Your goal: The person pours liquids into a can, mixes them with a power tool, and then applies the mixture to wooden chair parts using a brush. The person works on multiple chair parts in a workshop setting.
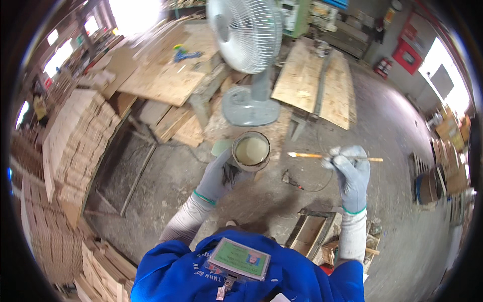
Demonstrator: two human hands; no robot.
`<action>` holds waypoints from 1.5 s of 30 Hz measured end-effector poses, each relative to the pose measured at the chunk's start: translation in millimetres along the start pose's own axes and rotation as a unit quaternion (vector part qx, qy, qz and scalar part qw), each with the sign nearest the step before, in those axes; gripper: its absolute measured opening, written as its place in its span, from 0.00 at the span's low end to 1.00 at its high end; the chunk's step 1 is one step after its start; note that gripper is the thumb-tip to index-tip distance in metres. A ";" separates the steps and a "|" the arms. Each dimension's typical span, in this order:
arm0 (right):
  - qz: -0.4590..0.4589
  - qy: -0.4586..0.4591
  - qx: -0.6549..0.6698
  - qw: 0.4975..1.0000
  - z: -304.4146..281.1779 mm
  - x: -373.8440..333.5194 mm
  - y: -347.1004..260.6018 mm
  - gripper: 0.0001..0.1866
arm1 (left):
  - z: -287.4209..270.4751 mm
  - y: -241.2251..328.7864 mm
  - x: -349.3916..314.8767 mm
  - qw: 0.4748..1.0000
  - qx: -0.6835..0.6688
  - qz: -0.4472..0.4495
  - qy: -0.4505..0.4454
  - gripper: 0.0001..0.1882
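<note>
"First, state the condition of the left hand."

"The left hand (pixel 221 177), gloved in grey, is wrapped around the side of the cup (pixel 253 167). The cup's mouth faces up and shows a pale liquid (pixel 251 150) inside its dark rim."

"And the right hand?"

"The right hand (pixel 351 170), also gloved, pinches the brush (pixel 308 155) between thumb and fingertips. The brush lies roughly level; its white tip points left, toward the cup, and is apart from it. The plain end of the handle extends past the hand on the right."

"Identify all markings."

"The badge (pixel 237 258) hangs on the chest of the blue jacket (pixel 168 276). It is a green card in a clear holder, with a small portrait at one side and lines of print too fine to read. White capitals run across the jacket just beside the badge, partly covered by it. Both glove cuffs carry a green band."

"List the surroundings."

"A grey fan (pixel 252 40) stands beyond the cup. Boards (pixel 314 80) rest on a support to the right of the fan. Slats (pixel 83 143) are stacked at the left. A corded tool (pixel 293 181) lies on the floor (pixel 397 146) between the hands and below the brush in view."
</note>
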State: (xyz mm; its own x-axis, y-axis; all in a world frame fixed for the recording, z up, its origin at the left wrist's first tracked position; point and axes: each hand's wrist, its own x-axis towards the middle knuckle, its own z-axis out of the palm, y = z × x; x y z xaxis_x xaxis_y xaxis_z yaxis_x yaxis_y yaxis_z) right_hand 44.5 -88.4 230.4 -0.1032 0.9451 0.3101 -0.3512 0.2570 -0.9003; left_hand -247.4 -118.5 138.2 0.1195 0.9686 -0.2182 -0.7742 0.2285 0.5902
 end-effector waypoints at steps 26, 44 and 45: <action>0.008 -0.521 0.013 0.854 396.3 154.8 213.3 0.02 | -160.0 207.4 -68.5 0.680 0.202 0.505 0.491 0.14; -0.130 -0.834 0.054 0.533 576.1 176.4 235.7 0.04 | -190.5 258.4 -106.7 0.755 0.032 0.444 0.482 0.16; -0.133 -0.853 0.025 0.505 582.3 178.5 229.8 0.03 | -196.4 258.4 -115.4 0.754 0.018 0.446 0.481 0.16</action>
State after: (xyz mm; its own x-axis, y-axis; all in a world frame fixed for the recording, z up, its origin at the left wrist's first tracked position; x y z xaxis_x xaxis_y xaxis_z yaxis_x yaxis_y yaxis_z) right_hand -596.5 21.8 256.7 -0.6819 -0.6805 0.2681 -0.5821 0.2831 -0.7622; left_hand -583.4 -190.6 163.3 -0.9593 0.2227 -0.1738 -0.2597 -0.4528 0.8529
